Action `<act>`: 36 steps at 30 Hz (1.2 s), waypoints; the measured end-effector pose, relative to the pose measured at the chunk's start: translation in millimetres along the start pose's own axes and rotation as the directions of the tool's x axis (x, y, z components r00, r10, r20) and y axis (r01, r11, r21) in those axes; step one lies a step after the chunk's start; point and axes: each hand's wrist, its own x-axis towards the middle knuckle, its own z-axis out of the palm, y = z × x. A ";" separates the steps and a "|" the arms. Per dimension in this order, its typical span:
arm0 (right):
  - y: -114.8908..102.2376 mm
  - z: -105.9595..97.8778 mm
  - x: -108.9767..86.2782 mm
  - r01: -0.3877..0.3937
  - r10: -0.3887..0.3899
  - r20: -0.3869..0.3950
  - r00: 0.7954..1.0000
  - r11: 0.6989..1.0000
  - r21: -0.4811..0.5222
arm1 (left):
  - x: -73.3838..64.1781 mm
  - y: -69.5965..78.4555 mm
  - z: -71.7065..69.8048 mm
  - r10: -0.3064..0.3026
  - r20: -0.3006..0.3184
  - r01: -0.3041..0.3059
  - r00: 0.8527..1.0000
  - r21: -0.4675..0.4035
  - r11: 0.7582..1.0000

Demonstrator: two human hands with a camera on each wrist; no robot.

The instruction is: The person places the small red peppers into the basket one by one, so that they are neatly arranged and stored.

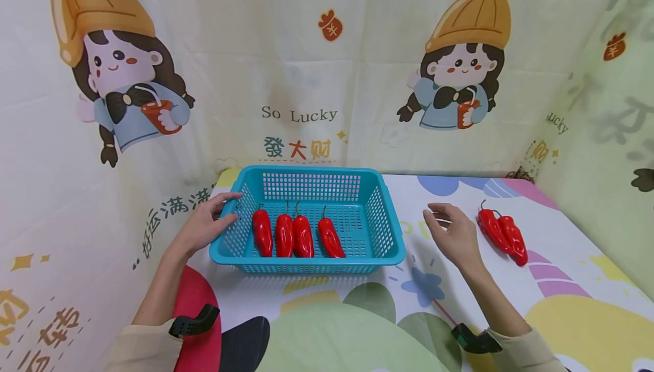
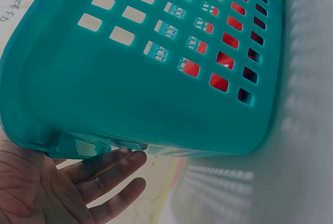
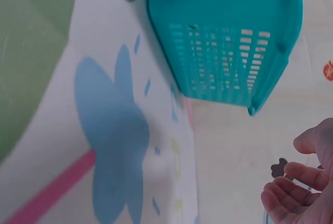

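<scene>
A turquoise plastic basket (image 1: pixel 392 255) stands on the patterned cloth, with several red chili peppers (image 1: pixel 263 233) lying side by side inside it. My left hand (image 1: pixel 208 221) is at the basket's left rim, thumb and fingertips overlapping it. In the left wrist view its fingers (image 2: pixel 117 174) stretch out fairly straight along the outside of the basket, below the rim. My right hand (image 1: pixel 455 235) hovers right of the basket with loosely bent fingers and nothing held. To the right of that hand, two more red chili peppers (image 1: pixel 493 232) lie together on the cloth.
A cartoon-printed cloth (image 1: pixel 368 315) covers the table. Similar printed sheets hang as a back wall (image 1: pixel 301 71) close behind the basket and along both sides. Dark wrist devices (image 1: pixel 196 322) sit at both cuffs, with a red line running from the right one.
</scene>
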 end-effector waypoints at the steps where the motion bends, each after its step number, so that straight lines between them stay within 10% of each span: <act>1: 1.7 -1.4 0.3 -0.002 0.002 0.000 1.000 1.000 -0.004 | -0.1 -0.1 0.1 0.000 0.000 0.000 1.000 0.001 1.000; 36: 66.2 -35.5 11.7 -0.100 0.090 -0.090 0.992 0.988 -0.118 | -0.9 0.0 0.3 0.011 -0.010 -0.011 1.000 0.018 1.000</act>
